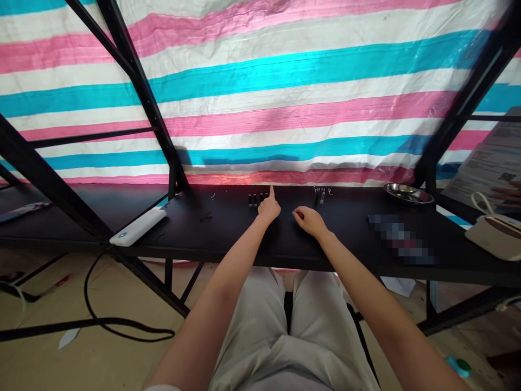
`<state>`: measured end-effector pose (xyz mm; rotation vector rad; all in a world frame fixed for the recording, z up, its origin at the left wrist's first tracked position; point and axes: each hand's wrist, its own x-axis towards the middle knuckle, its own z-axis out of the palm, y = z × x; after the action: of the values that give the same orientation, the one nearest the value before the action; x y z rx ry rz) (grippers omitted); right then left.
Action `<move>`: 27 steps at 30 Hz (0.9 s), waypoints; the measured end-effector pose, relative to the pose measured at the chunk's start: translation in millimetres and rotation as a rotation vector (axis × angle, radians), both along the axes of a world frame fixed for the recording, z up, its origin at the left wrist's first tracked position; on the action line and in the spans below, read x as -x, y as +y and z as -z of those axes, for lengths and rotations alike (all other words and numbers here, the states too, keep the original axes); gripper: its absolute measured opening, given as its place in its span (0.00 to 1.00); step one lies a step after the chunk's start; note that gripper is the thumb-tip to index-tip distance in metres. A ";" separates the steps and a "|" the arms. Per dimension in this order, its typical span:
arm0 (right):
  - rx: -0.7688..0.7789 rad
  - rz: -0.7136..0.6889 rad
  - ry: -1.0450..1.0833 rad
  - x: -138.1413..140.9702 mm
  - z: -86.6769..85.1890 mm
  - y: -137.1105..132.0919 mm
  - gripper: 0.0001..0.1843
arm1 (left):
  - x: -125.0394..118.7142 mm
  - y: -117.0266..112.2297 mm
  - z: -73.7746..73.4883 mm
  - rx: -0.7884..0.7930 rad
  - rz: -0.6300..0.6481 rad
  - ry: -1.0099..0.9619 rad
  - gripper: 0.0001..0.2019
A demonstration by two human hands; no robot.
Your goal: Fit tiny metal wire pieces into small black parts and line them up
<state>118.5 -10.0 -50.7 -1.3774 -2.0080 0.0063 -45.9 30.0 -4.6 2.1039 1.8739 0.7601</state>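
Observation:
My left hand (269,209) is over the black table, its index finger stretched forward and the other fingers curled; I see nothing in it. Right beside it stands a row of small dark cylinder-like pieces (253,200), some partly covered by the hand. My right hand (310,220) is closed, thumb and fingertips together, low over the table; whatever is between them is too small to make out. Beyond it lie several thin dark pieces with pale tips (319,195), their kind unclear.
On the black table (228,239) are a white power strip (140,227) at left, dark thread-like scraps (206,217), a shiny metal dish (408,193) at back right and a blurred-out flat item (401,239). A beige pouch (494,236) sits far right. Black frame posts (140,89) rise at both sides.

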 end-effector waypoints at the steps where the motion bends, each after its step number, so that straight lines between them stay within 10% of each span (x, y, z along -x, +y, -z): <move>1: 0.000 -0.004 -0.003 -0.3 0.4 0.5 0.11 | -0.3 1.6 1.0 0.010 0.001 0.015 0.30; 12: 0.009 -0.007 -0.001 -1.0 -2.9 -1.8 0.11 | 1.0 2.3 7.4 -0.197 0.059 0.030 0.13; 22: -0.046 0.038 0.155 -0.8 -0.6 -1.9 0.17 | 3.6 -9.2 31.7 -0.041 0.237 -0.919 0.04; 27: -0.050 0.008 0.217 0.9 -3.6 -6.5 0.20 | 5.6 -21.7 30.0 0.007 0.365 -1.064 0.06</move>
<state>117.6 -16.4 -47.1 -1.2947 -1.8108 0.0974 -51.5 8.3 -34.6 1.4394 0.8854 1.3741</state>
